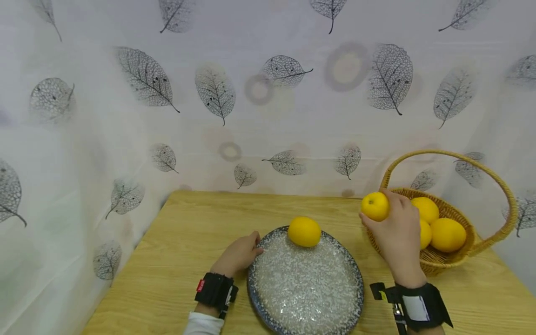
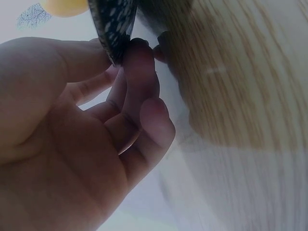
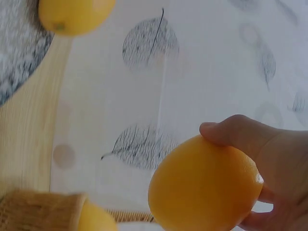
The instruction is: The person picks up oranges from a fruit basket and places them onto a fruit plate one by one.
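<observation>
My right hand [image 1: 399, 232] grips a yellow lemon [image 1: 375, 206] above the near left rim of the wicker basket [image 1: 471, 242]. In the right wrist view the thumb lies over this lemon [image 3: 202, 185], whose tapered end points toward the palm. A round speckled grey plate [image 1: 307, 284] with a dark rim lies on the table. Another lemon [image 1: 304, 231] sits at the plate's far edge. My left hand [image 1: 237, 255] pinches the plate's left rim, thumb above and fingers curled beneath, as the left wrist view shows at the dark rim [image 2: 114, 29].
Several lemons [image 1: 448, 235] lie inside the basket, which has a tall arched handle [image 1: 444, 152]. The wooden table [image 1: 167, 260] meets a leaf-printed curtain [image 1: 251, 116] at the back and sides.
</observation>
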Tool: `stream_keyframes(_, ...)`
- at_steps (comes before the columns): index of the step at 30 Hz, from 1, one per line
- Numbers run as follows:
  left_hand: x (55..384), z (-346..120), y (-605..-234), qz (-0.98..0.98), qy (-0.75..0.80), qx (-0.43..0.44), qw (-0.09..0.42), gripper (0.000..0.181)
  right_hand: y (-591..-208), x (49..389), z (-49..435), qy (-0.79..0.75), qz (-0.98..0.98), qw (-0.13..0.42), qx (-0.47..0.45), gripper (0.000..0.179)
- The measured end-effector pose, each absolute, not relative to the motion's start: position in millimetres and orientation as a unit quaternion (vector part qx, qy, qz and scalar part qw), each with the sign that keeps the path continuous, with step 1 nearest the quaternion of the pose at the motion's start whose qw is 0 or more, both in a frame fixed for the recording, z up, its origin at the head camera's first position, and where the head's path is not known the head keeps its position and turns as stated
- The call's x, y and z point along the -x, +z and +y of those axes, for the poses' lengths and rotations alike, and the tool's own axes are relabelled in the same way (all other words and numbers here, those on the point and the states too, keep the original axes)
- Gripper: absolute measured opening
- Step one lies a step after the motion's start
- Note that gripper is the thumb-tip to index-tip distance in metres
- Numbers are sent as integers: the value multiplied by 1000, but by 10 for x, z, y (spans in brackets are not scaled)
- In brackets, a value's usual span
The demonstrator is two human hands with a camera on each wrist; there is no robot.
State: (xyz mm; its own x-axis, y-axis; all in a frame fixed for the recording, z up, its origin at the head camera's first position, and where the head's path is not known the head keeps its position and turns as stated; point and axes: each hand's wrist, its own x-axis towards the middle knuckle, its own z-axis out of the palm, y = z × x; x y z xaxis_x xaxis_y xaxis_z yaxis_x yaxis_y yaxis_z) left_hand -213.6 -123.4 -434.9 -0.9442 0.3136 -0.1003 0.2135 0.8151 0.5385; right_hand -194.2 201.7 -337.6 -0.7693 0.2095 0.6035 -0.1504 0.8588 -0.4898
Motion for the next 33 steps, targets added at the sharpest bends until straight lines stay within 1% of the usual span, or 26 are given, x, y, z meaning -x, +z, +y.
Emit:
stream_keyframes(3,2132,-1232,-4339,948,269,-141,94,18,-3381,1930,1843,267,-907,326,-18,68)
stream_keyframes(9,2144,-1235,-4342,948,271,-140,96,18,-3417,1962,1465,282,-915,273,-91,71)
stream_keyframes(14,2156,-1246,-4362,948,270,-140,96,17,-3545,1988,1161,270,-915,251,-163,73)
stream_keyframes(21,2154,-1264,-4350,946,277,-138,97,16,-3752,1917,796,215,-924,217,-232,75)
stream_keyframes(27,2156,-1282,-4385,944,278,-159,84,15,-3902,1896,607,171,-924,177,-293,74)
stream_keyframes(33,2150,-1298,-4393,940,282,-172,83,14,-3983,1900,576,161,-925,146,-312,69)
